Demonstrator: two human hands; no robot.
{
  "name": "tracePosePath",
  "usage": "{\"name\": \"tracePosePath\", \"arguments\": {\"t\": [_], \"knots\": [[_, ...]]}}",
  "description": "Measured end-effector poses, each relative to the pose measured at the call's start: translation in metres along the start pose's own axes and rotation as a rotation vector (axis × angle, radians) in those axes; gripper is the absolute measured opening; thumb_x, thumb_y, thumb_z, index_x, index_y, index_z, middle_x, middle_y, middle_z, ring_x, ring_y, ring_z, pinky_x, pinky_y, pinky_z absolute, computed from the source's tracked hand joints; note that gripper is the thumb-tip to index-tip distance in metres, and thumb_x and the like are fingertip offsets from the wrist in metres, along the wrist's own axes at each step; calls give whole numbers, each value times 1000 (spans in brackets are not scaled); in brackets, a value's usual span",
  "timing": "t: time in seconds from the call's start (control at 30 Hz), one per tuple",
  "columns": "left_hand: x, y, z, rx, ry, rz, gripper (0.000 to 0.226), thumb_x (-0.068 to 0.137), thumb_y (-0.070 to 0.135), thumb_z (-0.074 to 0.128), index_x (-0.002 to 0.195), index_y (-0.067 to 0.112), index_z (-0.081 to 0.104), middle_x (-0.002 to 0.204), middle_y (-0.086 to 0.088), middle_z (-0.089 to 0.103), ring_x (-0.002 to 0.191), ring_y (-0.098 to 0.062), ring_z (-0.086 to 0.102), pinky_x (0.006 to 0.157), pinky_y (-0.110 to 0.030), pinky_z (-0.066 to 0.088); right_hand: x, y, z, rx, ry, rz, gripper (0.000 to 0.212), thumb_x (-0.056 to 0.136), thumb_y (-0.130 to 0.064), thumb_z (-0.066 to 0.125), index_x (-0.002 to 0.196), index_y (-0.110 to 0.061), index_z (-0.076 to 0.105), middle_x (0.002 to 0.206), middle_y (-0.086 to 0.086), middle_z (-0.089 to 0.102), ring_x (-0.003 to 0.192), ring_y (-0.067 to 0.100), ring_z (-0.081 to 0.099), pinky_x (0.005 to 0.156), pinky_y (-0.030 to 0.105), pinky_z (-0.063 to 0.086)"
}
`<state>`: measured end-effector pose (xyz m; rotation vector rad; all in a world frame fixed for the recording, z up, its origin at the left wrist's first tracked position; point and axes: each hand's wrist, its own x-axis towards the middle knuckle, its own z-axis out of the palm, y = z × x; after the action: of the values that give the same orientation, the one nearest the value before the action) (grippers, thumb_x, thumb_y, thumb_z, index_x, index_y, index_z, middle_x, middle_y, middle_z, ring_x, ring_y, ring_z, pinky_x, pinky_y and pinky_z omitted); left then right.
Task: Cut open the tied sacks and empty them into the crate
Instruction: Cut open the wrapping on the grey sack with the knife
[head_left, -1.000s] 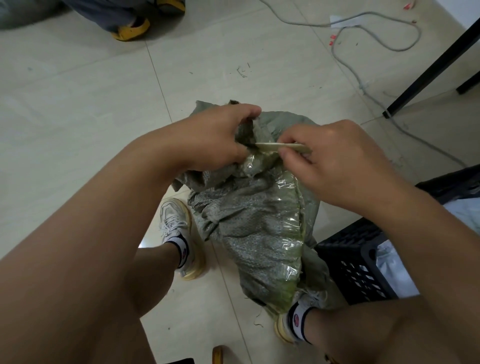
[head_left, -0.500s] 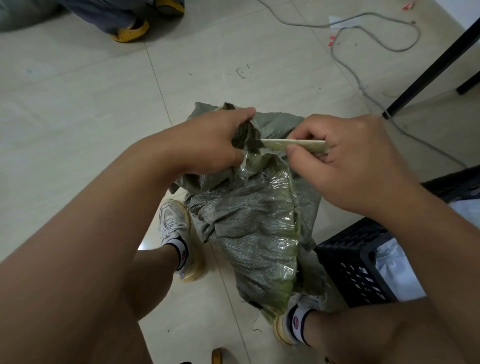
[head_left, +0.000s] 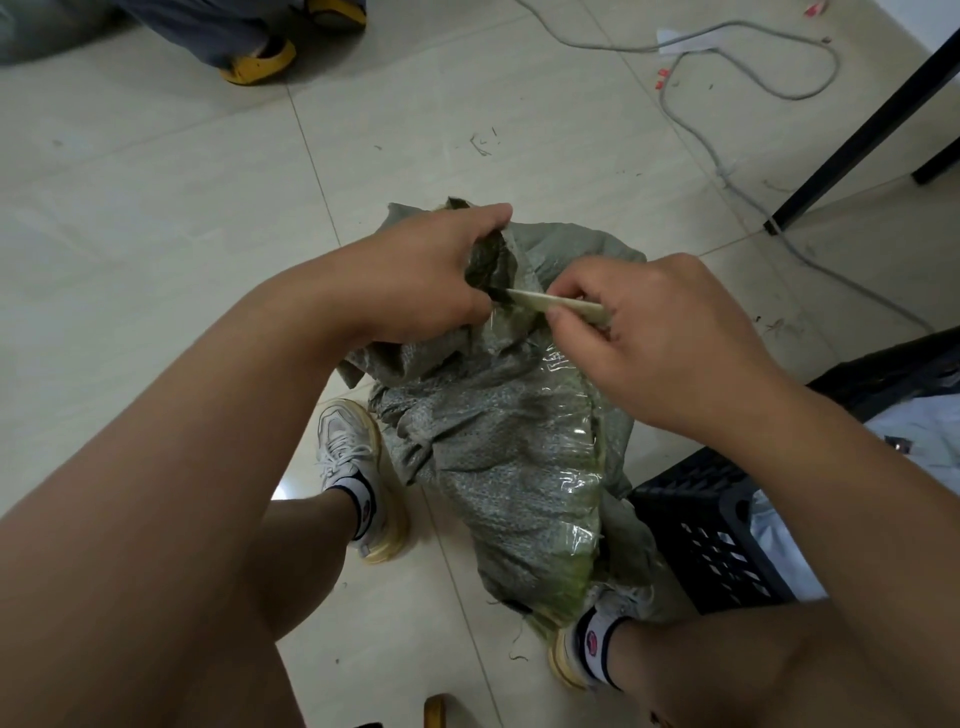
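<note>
A grey-green woven sack (head_left: 498, 447), wrapped with clear tape, stands on the floor between my feet. My left hand (head_left: 426, 280) grips the bunched neck of the sack at its top. My right hand (head_left: 660, 338) holds a pale, slim knife (head_left: 550, 302) whose tip points left into the neck, right beside my left fingers. A black plastic crate (head_left: 711, 535) stands at the lower right, touching the sack, with pale plastic-wrapped contents inside.
A grey cable (head_left: 727, 171) loops over the tiled floor at the upper right, near a black table leg (head_left: 862, 130). Another person's yellow-soled shoe (head_left: 260, 60) and trouser leg sit at the top left. My two sneakers flank the sack.
The knife tip has slid back left into the sack's neck after my right hand pulled it right half a second ago. My left hand keeps its grip on the neck.
</note>
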<state>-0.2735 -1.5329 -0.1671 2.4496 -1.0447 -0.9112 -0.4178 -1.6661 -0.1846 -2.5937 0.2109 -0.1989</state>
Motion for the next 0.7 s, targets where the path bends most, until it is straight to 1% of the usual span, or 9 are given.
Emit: {"name": "tracePosePath", "arguments": {"t": [0.1,0.2,0.27,0.33,0.37,0.43,0.5,0.6,0.7], "knots": [[-1,1,1,-30,-11,13,83,89,12,66,156,27,20,160,6,29,144,-10,30,106,-19,27,2,-2,8,-86,-80,15,18,96,-27,51,95,-18,66,54,-9,47,48,12,46,45,26,32],[-2,2,1,-27,-27,3,84,89,12,67,156,29,20,159,6,30,144,-10,30,104,-17,26,3,-7,11,-173,-120,1,20,97,-28,46,99,-17,63,58,-6,47,50,20,49,46,29,36],[-2,1,-1,-18,-16,-14,83,90,14,66,156,30,20,157,4,33,138,-13,40,100,-19,32,3,-7,7,-189,-105,-15,20,97,-28,46,97,-16,63,57,-5,47,48,19,47,45,27,34],[-3,-1,-3,-4,7,-29,82,90,17,66,156,32,20,155,2,38,129,-15,48,96,-22,36,2,-5,-2,-162,-69,-20,20,96,-27,48,93,-16,65,53,-7,47,44,13,44,44,24,30],[-3,-3,-4,10,16,-30,81,91,18,65,156,32,20,155,2,37,129,-15,47,95,-21,34,1,-5,-7,-145,-47,-21,21,95,-27,48,90,-16,66,52,-7,47,42,11,42,44,24,31],[-3,-6,-6,51,25,-28,80,92,17,63,157,30,17,159,3,30,137,-16,38,98,-19,28,-3,-6,-14,-115,-6,-19,23,91,-28,48,85,-16,67,49,-9,46,40,8,40,42,23,33],[-3,-8,-7,49,26,-29,81,92,15,62,157,31,17,161,5,26,141,-15,33,99,-19,27,-6,-8,-16,-97,2,-12,24,90,-28,48,83,-17,67,48,-10,45,39,5,38,41,23,32],[-4,-6,-7,-10,8,-7,82,90,12,64,156,34,19,159,8,29,142,-10,33,102,-20,29,-3,-5,-10,-114,-41,-12,21,94,-28,50,89,-17,68,52,-9,48,43,7,41,44,22,29],[-4,-2,-5,-56,-10,29,82,89,8,64,155,32,22,158,10,31,143,-6,31,109,-20,26,2,-2,1,-174,-101,-21,20,98,-29,47,99,-18,64,57,-6,50,47,16,47,45,27,36]]}}
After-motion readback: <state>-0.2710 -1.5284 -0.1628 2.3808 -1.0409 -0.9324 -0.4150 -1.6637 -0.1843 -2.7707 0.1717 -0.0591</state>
